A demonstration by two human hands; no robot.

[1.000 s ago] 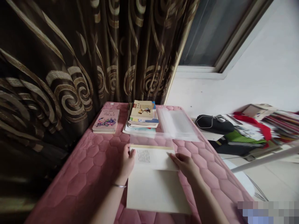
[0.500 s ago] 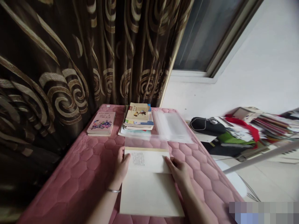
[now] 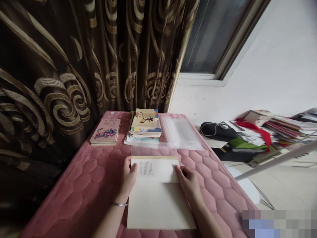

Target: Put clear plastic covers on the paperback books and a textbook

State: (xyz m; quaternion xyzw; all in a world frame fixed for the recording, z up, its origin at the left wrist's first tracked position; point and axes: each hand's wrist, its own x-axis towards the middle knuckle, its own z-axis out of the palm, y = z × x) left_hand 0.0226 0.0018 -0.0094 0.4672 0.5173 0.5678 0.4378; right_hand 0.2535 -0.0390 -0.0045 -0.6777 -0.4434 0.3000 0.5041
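Note:
An open book (image 3: 159, 206) with pale blank pages lies on the pink quilted surface in front of me. Its far part, a whitish flap (image 3: 162, 170) with small printed text, has a clear plastic cover (image 3: 155, 151) that sticks out beyond the far edge. My left hand (image 3: 128, 175) pinches the left edge of the flap and plastic, thumb on top. On the opposite edge my right hand (image 3: 189, 181) is closed the same way, thumb on top and fingers curled. The fingers under the book are hidden.
A pink book stack (image 3: 105, 132) lies at the far left of the quilted surface (image 3: 91, 185). Beside it is a taller book pile (image 3: 145, 124), then clear plastic covers (image 3: 183, 134). A patterned curtain (image 3: 111, 59) hangs behind; a black case (image 3: 218, 131) and papers lie right.
The view has turned slightly, so the background sits a little further left. Both hands keep their hold on the book and plastic, with almost no movement.

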